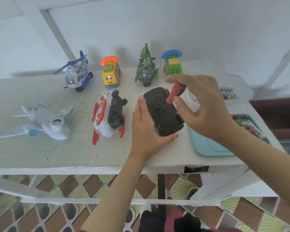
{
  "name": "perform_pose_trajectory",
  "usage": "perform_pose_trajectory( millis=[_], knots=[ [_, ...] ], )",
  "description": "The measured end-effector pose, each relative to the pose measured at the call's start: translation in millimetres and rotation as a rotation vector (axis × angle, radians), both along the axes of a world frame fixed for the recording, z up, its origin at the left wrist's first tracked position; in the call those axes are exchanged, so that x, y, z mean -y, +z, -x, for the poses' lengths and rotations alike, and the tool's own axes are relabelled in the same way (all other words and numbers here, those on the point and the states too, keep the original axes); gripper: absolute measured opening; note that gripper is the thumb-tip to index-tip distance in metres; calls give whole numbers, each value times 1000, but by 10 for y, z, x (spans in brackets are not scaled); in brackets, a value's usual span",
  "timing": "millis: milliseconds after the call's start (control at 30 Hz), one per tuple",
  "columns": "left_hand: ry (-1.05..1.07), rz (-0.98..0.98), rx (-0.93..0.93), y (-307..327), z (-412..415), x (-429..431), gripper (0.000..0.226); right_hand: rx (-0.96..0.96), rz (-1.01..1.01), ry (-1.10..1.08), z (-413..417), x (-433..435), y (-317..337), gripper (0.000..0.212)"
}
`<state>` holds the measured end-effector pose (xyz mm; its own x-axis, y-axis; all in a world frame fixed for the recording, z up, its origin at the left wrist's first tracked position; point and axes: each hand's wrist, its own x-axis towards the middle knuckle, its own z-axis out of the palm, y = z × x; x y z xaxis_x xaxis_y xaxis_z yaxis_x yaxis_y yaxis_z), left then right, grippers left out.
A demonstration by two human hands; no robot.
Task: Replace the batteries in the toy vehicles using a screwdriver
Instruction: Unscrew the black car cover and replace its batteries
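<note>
A toy car with a black underside [166, 114] is laid upside down on the white painted bench [57, 151], near its front edge. It is braced by the left hand [144, 124], whose straight fingers are pressed flat against its left side while the thumb is laid along its near end. A red-handled screwdriver [176, 92] is pinched, tilted, in the fingers of the right hand [206, 106], its lower end set against the car's underside. Just right of the car, a teal plastic tray [206, 146] is seen, with loose batteries [241, 123] at its far end.
</note>
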<state>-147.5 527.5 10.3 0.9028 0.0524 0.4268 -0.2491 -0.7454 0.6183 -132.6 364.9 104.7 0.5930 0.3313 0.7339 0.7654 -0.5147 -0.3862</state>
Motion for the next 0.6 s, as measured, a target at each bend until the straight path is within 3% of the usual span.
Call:
perform_pose_trajectory(
  millis=[167, 600],
  knots=[
    [20, -25, 8, -9, -15, 4, 129, 48, -197, -1, -6, -17, 54, 18],
    [26, 0, 29, -6, -8, 4, 128, -18, -223, -10, -40, -87, 120, 15]
  ],
)
